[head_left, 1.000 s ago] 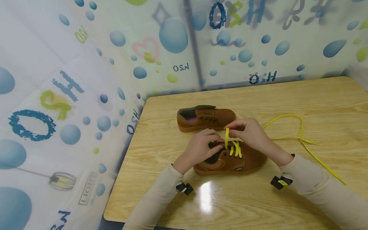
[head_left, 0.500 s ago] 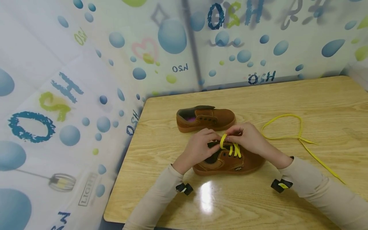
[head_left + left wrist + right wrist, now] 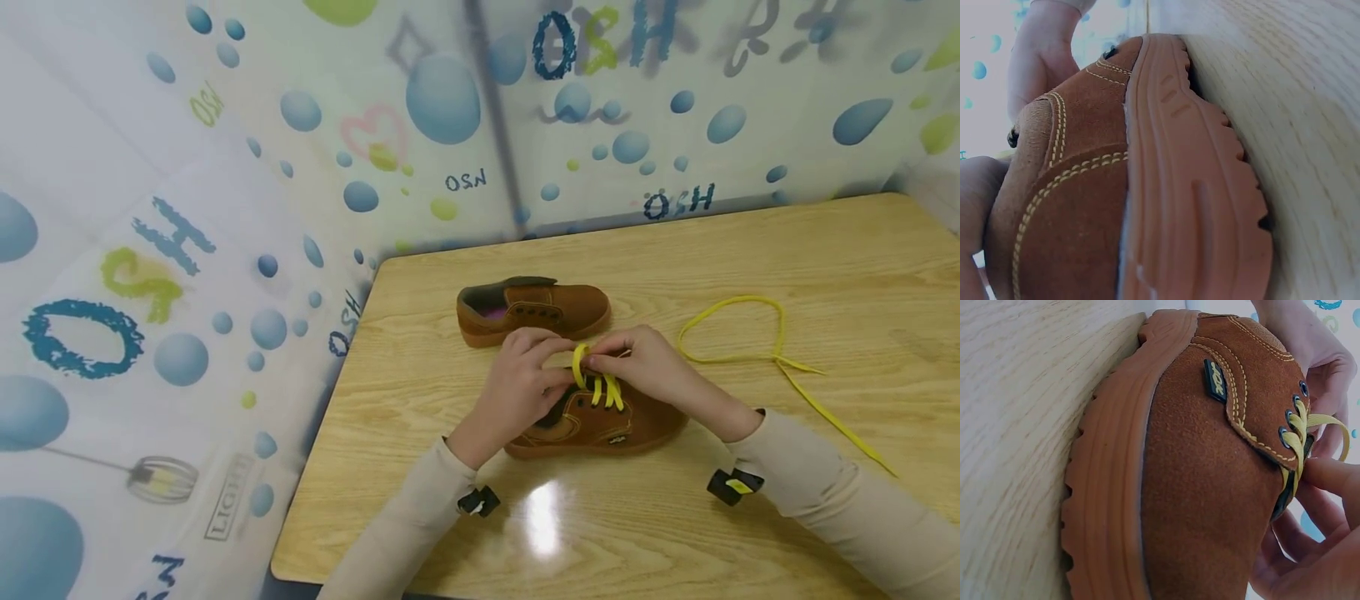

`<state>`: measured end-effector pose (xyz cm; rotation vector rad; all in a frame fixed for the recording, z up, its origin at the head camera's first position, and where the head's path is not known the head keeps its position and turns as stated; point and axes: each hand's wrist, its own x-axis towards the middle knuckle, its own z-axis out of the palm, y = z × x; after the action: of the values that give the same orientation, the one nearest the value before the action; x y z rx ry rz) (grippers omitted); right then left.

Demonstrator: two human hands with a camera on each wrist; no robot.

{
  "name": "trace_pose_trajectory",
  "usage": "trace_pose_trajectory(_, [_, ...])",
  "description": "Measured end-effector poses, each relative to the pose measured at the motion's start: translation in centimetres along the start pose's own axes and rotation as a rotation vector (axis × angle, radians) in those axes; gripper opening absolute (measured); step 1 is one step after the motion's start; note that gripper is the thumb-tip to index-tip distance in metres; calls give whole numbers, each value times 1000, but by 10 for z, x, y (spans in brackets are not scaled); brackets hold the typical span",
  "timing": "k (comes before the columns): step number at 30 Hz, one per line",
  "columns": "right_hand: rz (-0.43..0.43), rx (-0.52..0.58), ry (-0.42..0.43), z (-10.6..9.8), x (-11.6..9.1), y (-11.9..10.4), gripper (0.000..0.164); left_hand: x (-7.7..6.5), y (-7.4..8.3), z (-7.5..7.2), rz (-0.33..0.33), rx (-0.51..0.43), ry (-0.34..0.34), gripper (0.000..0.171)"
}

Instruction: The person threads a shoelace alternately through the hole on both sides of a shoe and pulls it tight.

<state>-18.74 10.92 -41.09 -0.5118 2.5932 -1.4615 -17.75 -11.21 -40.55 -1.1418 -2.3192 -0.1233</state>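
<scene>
A brown suede shoe sits sole down on the table, toe to the right. Yellow shoelace runs through its front eyelets and rises in a small loop near the ankle opening. My right hand pinches the shoelace beside this loop, thumb close to the tongue in the right wrist view. My left hand is over the ankle opening, index finger and thumb apart, their tips right at the loop. In the left wrist view the shoe's heel hides most of the work.
Another brown shoe, with bare eyelets, stands behind the first. A long yellow length of shoelace lies curved on the table to the right. A printed wall borders the table at the back and left.
The lace loop has come lower and to the left, along with my right hand. My left hand has shifted from the shoe's opening edge up to the loop, its finger and thumb spreading.
</scene>
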Motion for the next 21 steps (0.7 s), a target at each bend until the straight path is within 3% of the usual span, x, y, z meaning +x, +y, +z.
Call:
trace_pose_trajectory(4, [-12, 18, 0, 0, -2, 1, 16, -1, 8, 0, -107, 23, -81, 10])
trace_pose_trajectory(7, [-16, 28, -2, 0, -2, 2, 16, -1, 16, 0, -228, -24, -142, 14])
trace_pose_trajectory(12, [-16, 44, 0, 1, -3, 3, 16, 3, 24, 1, -369, -114, -153, 10])
trace_pose_trajectory(17, [-4, 66, -1, 2, -4, 4, 17, 5, 28, 5, -437, -155, -125, 5])
trace_pose_trajectory(21, [-4, 81, 14, 4, -5, 5, 18, 6, 28, 4, -437, -168, -124, 4])
